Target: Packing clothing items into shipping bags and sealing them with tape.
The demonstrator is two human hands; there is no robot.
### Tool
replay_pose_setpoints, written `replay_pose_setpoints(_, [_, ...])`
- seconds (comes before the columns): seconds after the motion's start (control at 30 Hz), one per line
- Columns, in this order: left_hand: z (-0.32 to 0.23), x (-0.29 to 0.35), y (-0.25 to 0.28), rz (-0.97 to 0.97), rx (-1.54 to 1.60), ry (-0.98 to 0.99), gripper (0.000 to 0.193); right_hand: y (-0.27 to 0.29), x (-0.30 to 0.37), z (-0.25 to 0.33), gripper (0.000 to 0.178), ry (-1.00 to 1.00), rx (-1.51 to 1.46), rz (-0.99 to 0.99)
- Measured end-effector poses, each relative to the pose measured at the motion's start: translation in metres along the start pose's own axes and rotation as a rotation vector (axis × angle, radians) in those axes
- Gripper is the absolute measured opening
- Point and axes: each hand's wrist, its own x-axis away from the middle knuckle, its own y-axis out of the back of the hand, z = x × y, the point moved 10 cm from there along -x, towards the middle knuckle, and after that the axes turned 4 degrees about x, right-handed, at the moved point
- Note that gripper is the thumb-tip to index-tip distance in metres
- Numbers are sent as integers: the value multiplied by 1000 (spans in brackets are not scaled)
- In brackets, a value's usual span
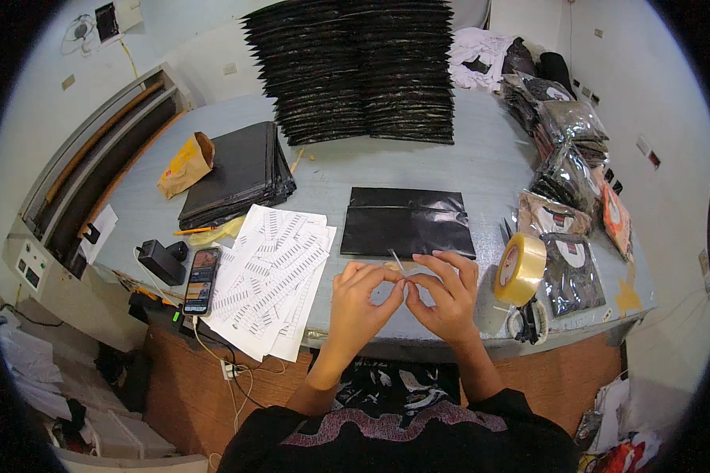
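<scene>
At the near edge of the table, my left hand (361, 298) and my right hand (447, 295) meet fingertip to fingertip. Both pinch a thin pale strip (396, 258) that stands up between them; its exact kind is too small to make out. Just beyond my fingers lies a flat black plastic mailing bag (407, 224), with a fold line across its upper part. Right of my right hand, a large roll of clear yellowish packing tape (521, 269) stands on its side.
Printed paper sheets (272, 272) and a phone (203, 280) lie at the left. Behind them are stacked black bags (233, 169) and a paper bag (188, 165). Tall black bag piles (355, 71) stand at the back. Clear-packed garments (572, 272) line the right side.
</scene>
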Motion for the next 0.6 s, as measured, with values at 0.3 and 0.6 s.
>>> replay_pose_setpoints(0.3, [3,1,-11,163,202,53,7,-15,0,-27,15,-221,-395,194])
replay_pose_setpoints(0.6, [28,17,-34,394,424,306,7,-54,29,-41,5,-536,-1069,439])
